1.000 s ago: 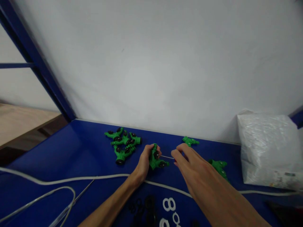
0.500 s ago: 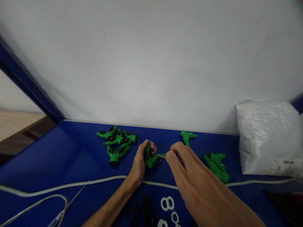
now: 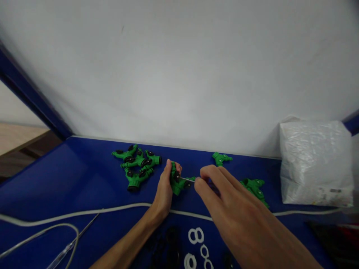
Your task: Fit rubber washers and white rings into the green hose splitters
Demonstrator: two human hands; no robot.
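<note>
My left hand is closed around a green Y-shaped hose splitter with black valve levers, held above the blue table. In my closed right hand is a screwdriver; its thin metal shaft points left and its tip meets a black lever on the splitter. The fingers hide the screwdriver's handle. Several more green splitters with black levers lie in a group left of my left hand. Beyond my right hand lies a green splitter body without levers, and further bodies are partly covered by that hand.
White rings and dark small parts lie near the front edge. A white cable crosses the blue table. A second screwdriver with a clear handle lies left. A plastic-wrapped package stands right, against the white wall.
The view has shifted slightly. My right hand now covers more of the green bodies on the right. Both hands keep their hold, and the screwdriver tip stays at the splitter's lever.
</note>
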